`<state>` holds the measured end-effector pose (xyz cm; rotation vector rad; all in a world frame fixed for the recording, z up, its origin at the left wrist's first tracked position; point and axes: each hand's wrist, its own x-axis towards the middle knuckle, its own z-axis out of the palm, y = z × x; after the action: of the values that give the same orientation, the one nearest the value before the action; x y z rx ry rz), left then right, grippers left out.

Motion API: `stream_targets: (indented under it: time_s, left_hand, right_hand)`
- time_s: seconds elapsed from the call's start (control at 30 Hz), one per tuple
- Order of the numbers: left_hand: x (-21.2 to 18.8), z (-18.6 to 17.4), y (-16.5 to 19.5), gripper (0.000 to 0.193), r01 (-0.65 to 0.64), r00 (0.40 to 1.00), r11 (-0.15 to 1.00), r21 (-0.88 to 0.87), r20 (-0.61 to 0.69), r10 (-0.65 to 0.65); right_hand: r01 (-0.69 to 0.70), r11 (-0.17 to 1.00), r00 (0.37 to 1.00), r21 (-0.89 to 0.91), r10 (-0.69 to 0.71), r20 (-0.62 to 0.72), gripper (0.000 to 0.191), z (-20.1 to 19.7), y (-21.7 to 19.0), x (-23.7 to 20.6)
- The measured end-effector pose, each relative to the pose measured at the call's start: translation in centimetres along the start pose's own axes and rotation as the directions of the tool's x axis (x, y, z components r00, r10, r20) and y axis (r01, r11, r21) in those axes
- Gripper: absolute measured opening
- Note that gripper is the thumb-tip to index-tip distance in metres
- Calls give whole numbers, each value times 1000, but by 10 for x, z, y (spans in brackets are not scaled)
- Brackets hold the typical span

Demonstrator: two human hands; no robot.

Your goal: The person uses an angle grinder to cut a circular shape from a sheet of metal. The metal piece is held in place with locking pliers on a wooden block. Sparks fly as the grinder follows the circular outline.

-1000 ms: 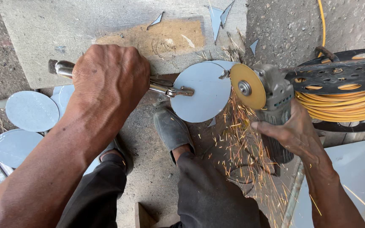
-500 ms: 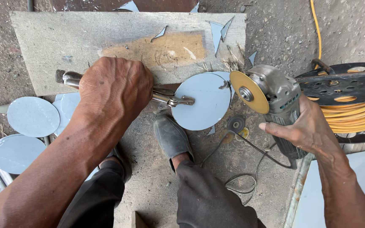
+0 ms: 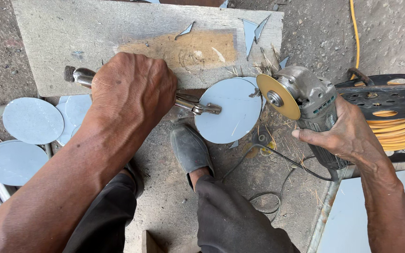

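My left hand (image 3: pixel 130 91) grips locking pliers (image 3: pixel 198 107) whose jaws clamp the left edge of a round pale-blue metal disc (image 3: pixel 234 112), held out over the ground. My right hand (image 3: pixel 348 136) holds a grey angle grinder (image 3: pixel 310 100) by its body. Its yellow grinding wheel (image 3: pixel 277 96) sits right at the disc's right edge; I see no sparks.
A grey board (image 3: pixel 71 33) with a worn patch and metal offcuts lies behind. Several finished discs (image 3: pixel 31 121) are stacked at left. A cable reel with yellow cord (image 3: pixel 399 126) stands at right. My shoe (image 3: pixel 191 150) and a black cable (image 3: pixel 277 178) are below the disc.
Sparks were flying a second ago and have stopped. The grinder's wheel has eased back to the disc's right edge, and the view has shifted slightly.
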<state>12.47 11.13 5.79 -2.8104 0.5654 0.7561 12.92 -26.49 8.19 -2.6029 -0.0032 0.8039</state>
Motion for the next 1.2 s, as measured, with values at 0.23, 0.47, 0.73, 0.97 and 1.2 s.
stream_targets:
  time_s: [0.23,0.47,0.73,0.97,1.2]
  left_hand:
    - [0,0,1,14,21,1000,999,-26,1,-21]
    - [2,-3,0,12,33,999,998,-62,23,-32]
    - [1,-3,1,12,47,999,996,-72,27,-46]
    - [1,0,1,9,54,998,996,-73,-18,-56]
    - [-3,0,1,4,25,999,1000,5,-34,-25]
  right_hand:
    - [19,1000,1000,10,-19,17,83,0,5,3]
    - [51,999,998,16,-52,31,82,-1,3,5]
    - [52,999,998,17,-52,34,78,0,0,7]
    - [62,998,997,19,-63,43,79,0,-1,9]
    - [19,995,998,98,-25,55,75,2,-3,9]
